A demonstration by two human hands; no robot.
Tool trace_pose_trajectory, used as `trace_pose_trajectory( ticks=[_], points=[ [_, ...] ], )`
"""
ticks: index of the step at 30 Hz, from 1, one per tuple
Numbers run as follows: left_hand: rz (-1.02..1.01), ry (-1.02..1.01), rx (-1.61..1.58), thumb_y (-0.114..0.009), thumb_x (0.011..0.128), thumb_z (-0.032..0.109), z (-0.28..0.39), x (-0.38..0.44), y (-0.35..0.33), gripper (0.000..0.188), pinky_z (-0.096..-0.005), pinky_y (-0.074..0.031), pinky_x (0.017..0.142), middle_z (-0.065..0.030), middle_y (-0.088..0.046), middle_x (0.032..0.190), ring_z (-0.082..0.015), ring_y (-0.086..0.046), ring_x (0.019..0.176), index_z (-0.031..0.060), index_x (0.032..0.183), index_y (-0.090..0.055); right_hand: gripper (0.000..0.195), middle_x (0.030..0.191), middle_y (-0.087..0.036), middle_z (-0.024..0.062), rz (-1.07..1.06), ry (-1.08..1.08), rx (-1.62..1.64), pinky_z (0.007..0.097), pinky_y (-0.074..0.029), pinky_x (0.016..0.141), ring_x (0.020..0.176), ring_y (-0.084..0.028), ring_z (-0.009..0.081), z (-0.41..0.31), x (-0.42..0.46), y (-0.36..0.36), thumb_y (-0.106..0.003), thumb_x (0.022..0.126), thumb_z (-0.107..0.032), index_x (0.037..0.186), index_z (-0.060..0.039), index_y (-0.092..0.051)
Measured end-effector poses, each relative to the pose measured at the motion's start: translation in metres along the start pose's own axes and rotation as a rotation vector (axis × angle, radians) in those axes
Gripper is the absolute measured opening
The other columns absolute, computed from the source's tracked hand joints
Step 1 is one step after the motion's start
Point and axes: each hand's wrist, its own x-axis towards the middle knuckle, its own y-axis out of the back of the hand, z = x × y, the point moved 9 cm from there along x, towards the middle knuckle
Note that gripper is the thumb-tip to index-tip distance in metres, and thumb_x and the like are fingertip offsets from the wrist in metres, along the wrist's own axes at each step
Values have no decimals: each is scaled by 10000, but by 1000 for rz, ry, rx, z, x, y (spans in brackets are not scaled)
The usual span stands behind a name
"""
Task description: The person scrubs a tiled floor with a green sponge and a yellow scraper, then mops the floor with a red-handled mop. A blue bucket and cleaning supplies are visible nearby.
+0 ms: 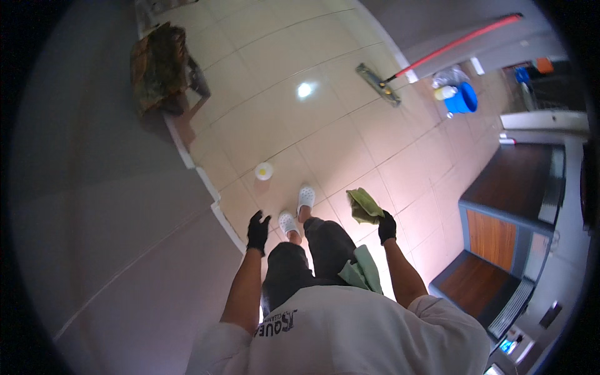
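My left hand (258, 230), in a black glove, hangs over the floor near the left wall with its fingers apart and nothing in it. My right hand (387, 227), also gloved in black, grips an olive-green cloth (364, 205) that droops from the fingers. A pale green cloth (363, 270) hangs at my right hip. On the tiles ahead of my white clogs stands a round white container (264, 171) with a yellow spot on top.
A flat mop with a red handle (457, 43) leans at the upper right. Beside it are a blue bucket (461, 98), a bottle (445, 93) and a plastic bag (450, 76). Wood-panelled furniture (492, 239) stands right; a brown, worn-looking object (159, 68) is at the left wall.
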Motion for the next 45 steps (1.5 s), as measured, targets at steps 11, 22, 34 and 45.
trace_pose_trajectory(
  ticks=[11,22,34,45],
  points=[
    [-227,14,948,-364,872,358,-130,-47,93,472,-361,-344,937,-199,-483,1167,-312,-433,1113,-16,1134,-481,257,766,-600,70,125,-545,731,298,-449,532,612,-545,162,162,-70,37,-495,801,-162,1021,-47,-561],
    [-79,-256,476,-556,796,266,182,-16,-90,439,-348,-386,871,-200,-536,1079,-294,-496,1030,-44,1100,-490,209,853,-608,111,217,-219,651,324,-467,721,811,-582,254,264,-30,127,-575,725,-155,910,-59,-592],
    [-73,-177,456,-604,753,272,305,-14,-195,523,-341,-388,878,-204,-501,1138,-291,-492,1047,-51,1139,-462,199,773,-613,72,329,-410,1244,267,-479,541,644,-582,138,312,148,276,-489,802,-113,943,-23,-598],
    [48,118,32,-547,790,204,311,145,-264,526,-361,-327,945,-167,-395,1271,-251,-404,1155,-14,1233,-367,198,792,-601,45,483,-105,967,267,-480,549,657,-577,147,422,394,381,-593,749,-199,895,-65,-598]
  ],
)
